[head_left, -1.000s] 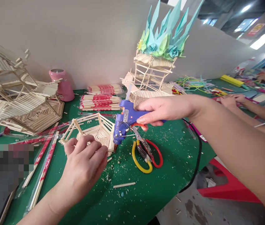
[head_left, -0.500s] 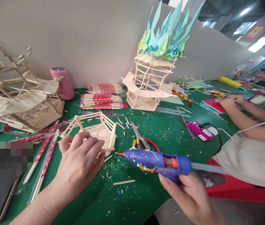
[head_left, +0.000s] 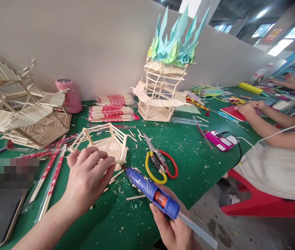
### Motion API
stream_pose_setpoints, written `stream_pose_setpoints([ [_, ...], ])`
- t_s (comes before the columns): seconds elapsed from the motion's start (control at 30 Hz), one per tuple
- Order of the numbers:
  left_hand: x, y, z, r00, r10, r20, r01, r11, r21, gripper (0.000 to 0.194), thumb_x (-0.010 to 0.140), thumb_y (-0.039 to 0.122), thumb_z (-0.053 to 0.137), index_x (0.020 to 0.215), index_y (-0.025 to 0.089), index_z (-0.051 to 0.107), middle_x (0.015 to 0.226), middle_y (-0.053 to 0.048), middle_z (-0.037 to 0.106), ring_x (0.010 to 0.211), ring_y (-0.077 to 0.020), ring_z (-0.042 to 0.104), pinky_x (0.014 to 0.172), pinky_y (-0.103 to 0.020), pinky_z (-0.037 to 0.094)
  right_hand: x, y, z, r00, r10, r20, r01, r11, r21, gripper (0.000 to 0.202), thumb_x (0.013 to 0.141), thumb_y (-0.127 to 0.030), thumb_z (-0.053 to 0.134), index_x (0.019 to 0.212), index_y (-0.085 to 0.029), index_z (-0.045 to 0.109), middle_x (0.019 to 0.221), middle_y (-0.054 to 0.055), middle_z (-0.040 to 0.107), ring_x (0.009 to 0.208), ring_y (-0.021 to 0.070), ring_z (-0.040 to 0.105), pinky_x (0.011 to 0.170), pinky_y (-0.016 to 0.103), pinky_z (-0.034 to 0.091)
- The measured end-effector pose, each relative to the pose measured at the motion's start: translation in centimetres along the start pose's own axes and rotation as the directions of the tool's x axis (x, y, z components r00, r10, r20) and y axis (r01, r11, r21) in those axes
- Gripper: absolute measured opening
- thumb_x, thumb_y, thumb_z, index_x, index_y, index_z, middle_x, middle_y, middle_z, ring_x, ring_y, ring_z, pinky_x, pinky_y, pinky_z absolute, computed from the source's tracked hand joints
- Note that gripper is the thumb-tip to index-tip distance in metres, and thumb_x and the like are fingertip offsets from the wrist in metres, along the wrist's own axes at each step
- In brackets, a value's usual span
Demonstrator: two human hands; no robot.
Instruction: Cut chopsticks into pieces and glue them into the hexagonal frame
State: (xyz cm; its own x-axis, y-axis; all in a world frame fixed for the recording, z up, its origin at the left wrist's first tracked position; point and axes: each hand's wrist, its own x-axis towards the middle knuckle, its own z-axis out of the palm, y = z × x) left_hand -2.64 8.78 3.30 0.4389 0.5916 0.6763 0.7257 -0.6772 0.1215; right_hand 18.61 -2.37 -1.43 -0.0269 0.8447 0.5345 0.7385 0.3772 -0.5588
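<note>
Blue glue gun (head_left: 152, 190); clear stick protruding

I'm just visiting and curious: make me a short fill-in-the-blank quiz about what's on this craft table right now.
1. The right hand holds a blue ____.
2. The left hand touches a small frame built of thin wooden ____.
3. The scissors have one yellow handle and one ____ handle.
4. The table is covered in ____ cloth.

Missing words: glue gun; sticks; red; green
</note>
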Motion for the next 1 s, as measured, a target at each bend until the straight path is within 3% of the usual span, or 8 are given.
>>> stream_pose_setpoints([
  [0.17,0.05,-0.09,0.08,1.000,0.022,-0.008,-0.022,1.000,-0.019,0.007,0.082,0.015,0.060,0.083,0.021,0.063,0.073,-0.002,0.068,0.079,-0.0241,0.058,0.071,-0.040,0.033,0.64,-0.39,0.39,0.998,-0.025,-0.052,0.025,1.000,0.001,0.031,0.085,-0.019,0.050,0.115,-0.016,0.048,0.093,0.013,0.066,0.081,0.0233,0.066,0.068,0.032,0.056],
  [0.6,0.10,-0.07,0.15,1.000,0.026,-0.014,-0.026,1.000,-0.014,0.007,0.082,0.015,0.061,0.080,0.022,0.062,0.072,-0.001,0.068,0.079,-0.0232,0.058,0.074,-0.040,0.034,0.48,-0.23,0.81,0.992,-0.091,-0.083,0.093,0.996,0.018,0.042,0.078,-0.008,0.051,0.119,-0.016,0.047,0.095,0.011,0.063,0.084,0.0217,0.063,0.073,0.034,0.054],
  [1.0,0.27,0.07,-0.02,1.000,0.010,0.015,-0.010,1.000,-0.009,0.010,0.084,0.014,0.057,0.080,0.021,0.063,0.071,-0.001,0.068,0.080,-0.0240,0.059,0.072,-0.041,0.032,0.52,-0.44,0.20,0.996,0.032,-0.085,-0.028,0.999,0.046,0.029,0.083,-0.019,0.050,0.112,-0.017,0.051,0.091,0.012,0.067,0.079,0.0242,0.067,0.065,0.033,0.058],
])
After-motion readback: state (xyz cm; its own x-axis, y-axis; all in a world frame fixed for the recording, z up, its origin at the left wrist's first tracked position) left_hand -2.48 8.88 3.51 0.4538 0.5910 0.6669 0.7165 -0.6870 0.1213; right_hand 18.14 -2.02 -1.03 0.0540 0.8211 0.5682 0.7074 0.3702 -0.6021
